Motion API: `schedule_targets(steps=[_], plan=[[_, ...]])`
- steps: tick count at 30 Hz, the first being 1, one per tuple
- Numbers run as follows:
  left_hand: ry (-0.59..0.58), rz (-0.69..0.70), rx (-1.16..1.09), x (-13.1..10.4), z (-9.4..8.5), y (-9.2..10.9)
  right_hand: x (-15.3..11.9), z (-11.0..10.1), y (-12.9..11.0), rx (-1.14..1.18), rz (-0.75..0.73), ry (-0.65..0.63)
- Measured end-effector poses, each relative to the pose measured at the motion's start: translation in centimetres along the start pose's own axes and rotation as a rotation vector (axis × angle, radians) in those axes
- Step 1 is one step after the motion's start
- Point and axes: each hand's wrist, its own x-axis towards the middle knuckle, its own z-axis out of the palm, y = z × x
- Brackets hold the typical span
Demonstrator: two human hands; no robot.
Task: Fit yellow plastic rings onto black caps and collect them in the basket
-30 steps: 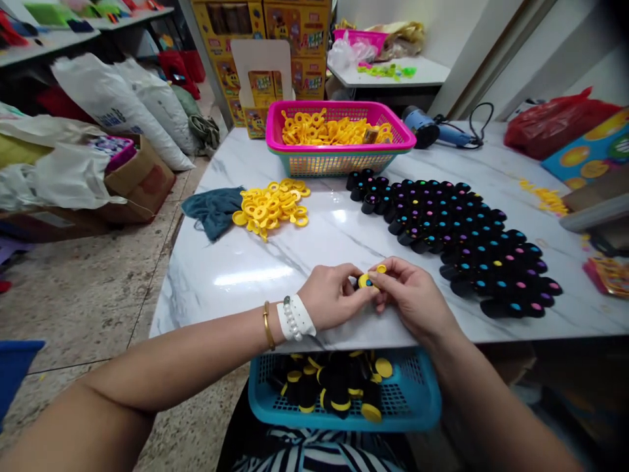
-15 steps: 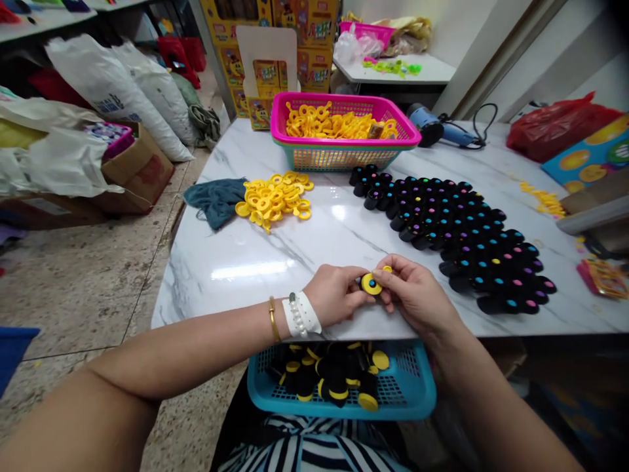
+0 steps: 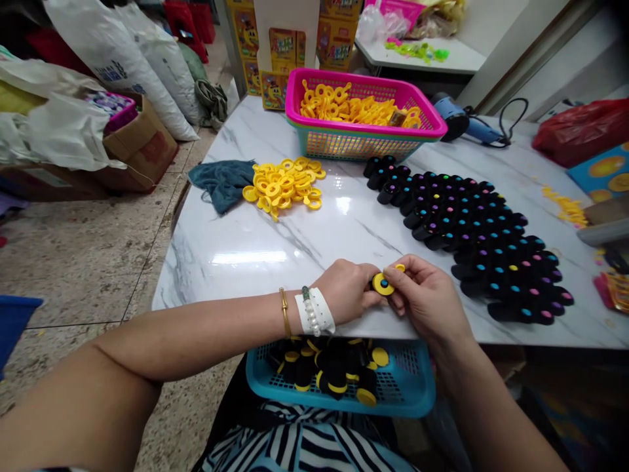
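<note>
Near the front edge of the marbled table (image 3: 236, 282), my left hand (image 3: 350, 288) is closed round a black cup, mostly hidden by the fingers. A yellow ring (image 3: 382, 284) lies over the cup's end, with a blue dot in its middle. My right hand (image 3: 422, 295) pinches the ring near its small tab. To the right stand many black cups (image 3: 457, 219) with coloured dots. Loose yellow rings (image 3: 285, 185) are piled at the back left. A blue basket (image 3: 407, 400) below the table edge holds black cups with yellow rims.
A pink basket (image 3: 363, 129) full of yellow pieces stands at the back. Beside the ring pile lies a dark cloth (image 3: 223, 183). A blue tool (image 3: 472, 126) with a cord and a red bag (image 3: 580, 131) are at the back right.
The view has shifted, so the table things sit differently in the picture. Both hands still hold the cup and ring together, with little change in grip.
</note>
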Motion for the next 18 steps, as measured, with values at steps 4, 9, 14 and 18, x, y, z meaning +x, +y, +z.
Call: schedule_targets(steps=[4, 9, 14, 18], plan=[[0.021, -0.020, -0.043, -0.1, -0.3, 0.4, -0.1, 0.1, -0.2, -0.050, 0.009, 0.004], [-0.055, -0.185, -0.244, 0.4, -0.5, 0.7, -0.3, 0.1, -0.1, -0.064, 0.006, 0.003], [-0.113, -0.235, -0.409, 0.7, -0.1, 0.0, -0.4, 0.4, 0.2, -0.046, -0.035, 0.012], [-0.188, -0.249, -0.550, 1.1, 0.1, -0.6, -0.6, 0.5, 0.4, -0.063, -0.049, -0.007]])
